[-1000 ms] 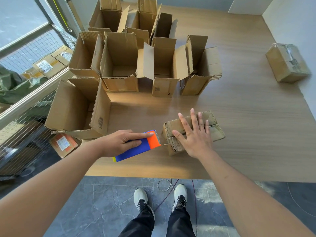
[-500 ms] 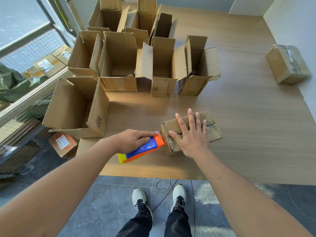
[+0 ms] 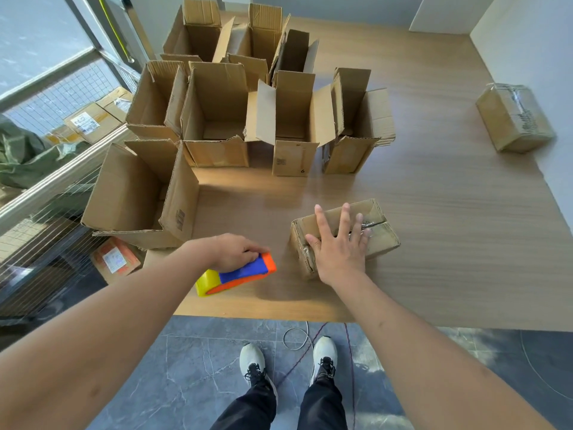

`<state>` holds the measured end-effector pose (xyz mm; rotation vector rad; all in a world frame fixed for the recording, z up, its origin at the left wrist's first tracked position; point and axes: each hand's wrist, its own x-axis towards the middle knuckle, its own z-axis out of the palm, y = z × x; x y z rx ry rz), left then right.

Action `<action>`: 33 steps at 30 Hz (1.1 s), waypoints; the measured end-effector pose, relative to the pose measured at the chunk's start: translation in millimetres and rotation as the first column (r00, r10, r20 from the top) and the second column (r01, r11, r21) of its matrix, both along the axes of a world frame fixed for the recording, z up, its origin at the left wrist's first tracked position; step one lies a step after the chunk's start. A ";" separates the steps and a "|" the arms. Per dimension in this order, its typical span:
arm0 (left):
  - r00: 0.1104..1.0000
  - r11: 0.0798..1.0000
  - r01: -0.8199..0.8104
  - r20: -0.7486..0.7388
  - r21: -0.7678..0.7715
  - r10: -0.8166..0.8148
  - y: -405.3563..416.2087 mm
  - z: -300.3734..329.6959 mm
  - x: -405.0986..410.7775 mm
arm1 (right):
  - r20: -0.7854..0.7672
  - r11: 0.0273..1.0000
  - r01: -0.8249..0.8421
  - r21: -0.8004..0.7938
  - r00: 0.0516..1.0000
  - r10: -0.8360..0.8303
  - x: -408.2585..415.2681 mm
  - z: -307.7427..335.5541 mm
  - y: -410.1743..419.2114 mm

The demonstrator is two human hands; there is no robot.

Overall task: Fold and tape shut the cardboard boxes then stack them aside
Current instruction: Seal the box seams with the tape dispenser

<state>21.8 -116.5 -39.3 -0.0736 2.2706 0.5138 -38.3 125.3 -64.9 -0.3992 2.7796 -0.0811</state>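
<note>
Our right hand pressing flat, fingers spread, on the closed cardboard box near the table's front edge, our left hand gripping the tape dispenser just beside it, its fingertips hidden, open boxes behind, 1 taped box far right.

Open-flapped cartons crowding the table's far left, a sealed box sitting far right by the wall, bare wood lying open between them, tape dispenser and small box occupying the near edge.
</note>
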 end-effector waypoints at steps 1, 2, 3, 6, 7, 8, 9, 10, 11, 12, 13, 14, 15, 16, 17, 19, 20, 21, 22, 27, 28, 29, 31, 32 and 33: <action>0.999 1.000 -0.025 -0.022 0.011 0.025 -0.6 -4.9 5.9 | -0.001 1.000 -0.005 -0.007 1.000 0.005 -0.6 -0.2 2.8; 0.996 0.997 -0.064 -0.052 0.035 0.066 -0.6 -8.0 9.9 | -0.003 1.000 -0.005 -0.014 1.000 0.005 -0.8 0.4 3.4; 0.991 0.993 -0.099 -0.084 0.061 0.104 0.1 -10.1 12.1 | 0.003 1.000 0.000 -0.021 1.000 0.000 -0.5 1.4 1.8; 0.973 0.984 -0.151 -0.160 0.095 0.165 -0.2 -11.3 12.4 | 0.066 0.999 0.047 -0.024 0.997 -0.045 2.2 7.0 -8.2; 0.970 0.985 -0.143 -0.183 0.097 0.159 -1.7 -11.1 12.6 | 0.070 0.999 0.049 -0.008 0.996 -0.048 2.4 8.7 -9.1; 0.967 0.986 -0.131 -0.207 0.100 0.149 -4.3 -11.0 14.4 | 0.066 0.999 0.040 0.013 0.997 -0.041 2.5 10.4 -9.3; 0.961 0.987 -0.124 -0.234 0.103 0.145 -7.1 -10.5 17.8 | 0.066 0.999 0.031 0.035 0.997 -0.033 3.0 12.0 -8.5; 0.953 0.986 -0.126 -0.262 0.104 0.150 -10.3 -10.7 21.8 | 0.077 0.998 0.027 0.051 0.997 -0.031 3.8 13.4 -7.7; 0.944 0.985 -0.134 -0.289 0.111 0.161 -12.9 -10.5 26.1 | 0.094 0.998 0.024 0.063 0.995 -0.030 5.1 14.3 -6.8; 0.933 0.982 -0.141 -0.314 0.126 0.174 -14.8 -9.1 30.3 | 0.112 0.997 0.017 0.071 0.993 -0.025 6.8 15.4 -5.9; 0.923 0.980 -0.138 -0.339 0.146 0.180 -16.2 -7.6 33.6 | 0.125 0.997 0.002 0.079 0.992 -0.012 7.9 15.7 -4.6; 0.913 0.977 -0.127 -0.364 0.173 0.183 -16.8 -5.3 36.2 | 0.134 0.996 -0.025 0.085 0.991 0.014 8.2 16.1 -2.8; 0.905 0.973 -0.113 -0.383 0.202 0.185 -16.8 -2.0 38.2 | 0.139 0.994 -0.066 0.088 0.989 0.054 8.1 16.2 0.4; 0.898 0.968 -0.098 -0.400 0.229 0.185 -16.5 1.5 39.3 | 0.138 0.990 -0.117 0.082 0.985 0.105 7.7 17.5 4.0; 0.889 0.965 -0.080 -0.420 0.251 0.183 -15.4 5.3 40.0 | 0.135 0.982 -0.175 0.067 0.977 0.165 6.6 18.7 8.6; 0.868 0.961 -0.050 -0.464 0.273 0.177 -12.3 12.7 41.1 | 0.126 0.945 -0.323 0.044 0.940 0.316 4.3 22.1 19.3; 0.857 0.959 -0.033 -0.486 0.281 0.172 -9.9 17.0 41.6 | 0.122 0.917 -0.397 0.046 0.913 0.389 2.8 23.9 25.1; 0.846 0.959 -0.015 -0.507 0.283 0.163 -7.3 21.1 42.3 | 0.127 0.890 -0.453 0.057 0.887 0.444 1.0 25.1 31.4; 0.834 0.959 0.005 -0.531 0.283 0.152 -4.2 25.7 43.2 | 0.144 0.873 -0.484 0.067 0.870 0.471 -1.5 27.2 37.7; 0.749 0.966 0.096 -0.657 0.238 0.088 19.8 48.3 50.2 | 0.240 0.836 -0.545 0.062 0.821 0.517 -20.9 30.1 61.5; 0.736 0.968 0.094 -0.671 0.231 0.089 26.2 52.0 52.3 | 0.250 0.828 -0.558 0.056 0.810 0.530 -24.0 30.4 63.5; 0.728 0.970 0.089 -0.680 0.227 0.092 32.7 55.6 54.5 | 0.259 0.824 -0.565 0.035 0.802 0.538 -26.6 30.8 65.2; 0.720 0.972 0.084 -0.687 0.220 0.093 46.1 62.1 58.2 | 0.303 0.846 -0.526 -0.089 0.795 0.526 -31.2 34.3 68.1; 0.718 0.973 0.080 -0.690 0.216 0.094 52.3 64.9 59.5 | 0.326 0.861 -0.475 -0.182 0.797 0.508 -33.6 38.0 69.5; 0.716 0.974 0.074 -0.692 0.214 0.098 58.4 67.6 60.5 | 0.322 0.866 -0.411 -0.285 0.810 0.490 -36.3 40.1 71.5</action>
